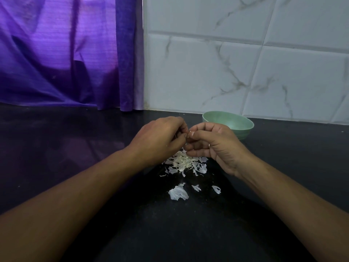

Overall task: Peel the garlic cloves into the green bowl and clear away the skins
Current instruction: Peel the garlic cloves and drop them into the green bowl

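Observation:
My left hand (160, 137) and my right hand (211, 144) meet fingertip to fingertip above the dark counter, both pinching a small garlic clove (187, 134) that is almost hidden between the fingers. A ring sits on my right hand. Directly below the hands lies a pile of white garlic skins (186, 163), with a few larger flakes (178, 192) closer to me. The green bowl (238, 122) stands behind my right hand near the wall; its inside is not visible from here.
The black countertop (75, 148) runs left and right. A white marble-tiled wall (245, 63) rises behind the bowl. A purple curtain (66, 53) hangs at the back left down to the counter.

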Demonstrator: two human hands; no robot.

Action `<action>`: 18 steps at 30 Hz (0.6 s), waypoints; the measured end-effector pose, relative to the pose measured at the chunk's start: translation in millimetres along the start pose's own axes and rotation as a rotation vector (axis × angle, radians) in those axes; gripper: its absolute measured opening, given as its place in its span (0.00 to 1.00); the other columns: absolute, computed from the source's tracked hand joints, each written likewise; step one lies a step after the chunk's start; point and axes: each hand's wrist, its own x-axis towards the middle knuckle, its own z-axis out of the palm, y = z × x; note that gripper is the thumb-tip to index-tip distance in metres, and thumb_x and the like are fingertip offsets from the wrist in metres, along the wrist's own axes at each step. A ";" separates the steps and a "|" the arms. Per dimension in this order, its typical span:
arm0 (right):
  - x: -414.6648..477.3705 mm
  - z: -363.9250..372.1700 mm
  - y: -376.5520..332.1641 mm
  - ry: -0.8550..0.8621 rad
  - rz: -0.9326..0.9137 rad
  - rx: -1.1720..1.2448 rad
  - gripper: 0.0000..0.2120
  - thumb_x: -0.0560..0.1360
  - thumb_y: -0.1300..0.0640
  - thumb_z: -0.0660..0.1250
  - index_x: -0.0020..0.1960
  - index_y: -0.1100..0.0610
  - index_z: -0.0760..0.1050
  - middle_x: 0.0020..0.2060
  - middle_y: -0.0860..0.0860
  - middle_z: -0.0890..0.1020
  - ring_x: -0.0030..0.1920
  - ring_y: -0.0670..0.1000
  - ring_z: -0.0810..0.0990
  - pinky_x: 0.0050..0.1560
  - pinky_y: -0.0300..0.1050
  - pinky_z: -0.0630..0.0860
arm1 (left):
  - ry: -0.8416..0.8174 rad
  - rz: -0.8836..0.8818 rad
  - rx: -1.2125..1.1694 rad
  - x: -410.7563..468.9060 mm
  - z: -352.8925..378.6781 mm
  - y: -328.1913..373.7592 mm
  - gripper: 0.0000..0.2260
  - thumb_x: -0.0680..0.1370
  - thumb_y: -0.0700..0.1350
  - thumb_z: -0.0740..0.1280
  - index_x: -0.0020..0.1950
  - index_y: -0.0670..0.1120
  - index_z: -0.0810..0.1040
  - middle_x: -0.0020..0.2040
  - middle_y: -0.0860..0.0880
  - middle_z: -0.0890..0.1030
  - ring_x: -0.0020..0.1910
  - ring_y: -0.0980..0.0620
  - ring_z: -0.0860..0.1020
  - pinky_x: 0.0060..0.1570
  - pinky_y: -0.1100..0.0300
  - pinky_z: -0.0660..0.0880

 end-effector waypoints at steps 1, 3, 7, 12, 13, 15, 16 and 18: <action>0.2 -0.1 0.4 -0.010 -0.001 0.013 0.07 0.77 0.65 0.73 0.53 0.65 0.80 0.42 0.60 0.85 0.40 0.55 0.86 0.42 0.49 0.85 | 0.003 -0.003 -0.012 0.1 0.1 -0.3 0.02 0.80 0.51 0.65 0.50 0.55 0.77 0.41 0.58 0.79 0.42 0.58 0.77 0.42 0.51 0.77; 0.1 -0.1 0.0 -0.018 -0.002 0.032 0.09 0.75 0.63 0.74 0.54 0.65 0.80 0.42 0.60 0.85 0.40 0.55 0.86 0.42 0.47 0.85 | 0.006 -0.007 -0.047 0.5 0.5 -0.6 0.02 0.80 0.50 0.66 0.50 0.55 0.78 0.42 0.58 0.80 0.42 0.59 0.78 0.42 0.51 0.77; 0.0 -1.8 -1.7 -0.019 0.002 0.042 0.10 0.74 0.64 0.75 0.54 0.66 0.80 0.42 0.60 0.85 0.40 0.54 0.86 0.41 0.45 0.84 | -0.007 -0.001 -0.105 1.5 -0.1 -2.3 0.02 0.80 0.50 0.66 0.51 0.54 0.79 0.43 0.57 0.81 0.42 0.57 0.79 0.42 0.50 0.78; -0.2 -3.3 -4.8 -0.028 0.008 0.004 0.11 0.76 0.68 0.72 0.57 0.68 0.79 0.45 0.62 0.85 0.40 0.55 0.86 0.42 0.48 0.85 | 0.001 -0.002 -0.101 2.5 -2.8 -6.7 0.02 0.81 0.51 0.67 0.49 0.55 0.78 0.42 0.57 0.81 0.42 0.58 0.79 0.41 0.51 0.77; -0.5 -3.3 -5.1 -0.037 0.014 0.000 0.10 0.76 0.69 0.72 0.57 0.67 0.79 0.44 0.62 0.85 0.40 0.56 0.86 0.42 0.49 0.86 | 0.010 -0.007 -0.091 2.8 -2.8 -8.3 0.02 0.81 0.51 0.67 0.49 0.55 0.78 0.41 0.58 0.80 0.41 0.58 0.78 0.40 0.51 0.77; -0.7 -3.5 -6.0 -0.051 0.018 0.001 0.09 0.76 0.70 0.71 0.56 0.65 0.78 0.43 0.61 0.85 0.39 0.56 0.86 0.43 0.50 0.86 | 0.039 -0.028 -0.072 3.6 -3.2 -12.7 0.01 0.80 0.49 0.66 0.49 0.55 0.77 0.40 0.58 0.79 0.39 0.60 0.77 0.39 0.53 0.75; -1.0 -4.3 -6.6 -0.050 0.012 0.003 0.09 0.76 0.70 0.70 0.55 0.65 0.78 0.43 0.61 0.85 0.39 0.56 0.86 0.43 0.51 0.86 | 0.051 -0.041 -0.065 4.0 -3.3 -14.6 0.02 0.80 0.49 0.66 0.49 0.55 0.77 0.39 0.59 0.79 0.39 0.61 0.77 0.38 0.55 0.73; -0.5 -6.7 -8.2 -0.026 -0.013 0.008 0.07 0.76 0.69 0.71 0.54 0.64 0.79 0.43 0.60 0.85 0.39 0.56 0.86 0.42 0.50 0.86 | 0.066 -0.063 -0.054 4.9 -3.9 -17.9 0.02 0.80 0.48 0.67 0.49 0.56 0.78 0.39 0.60 0.79 0.38 0.63 0.76 0.38 0.57 0.71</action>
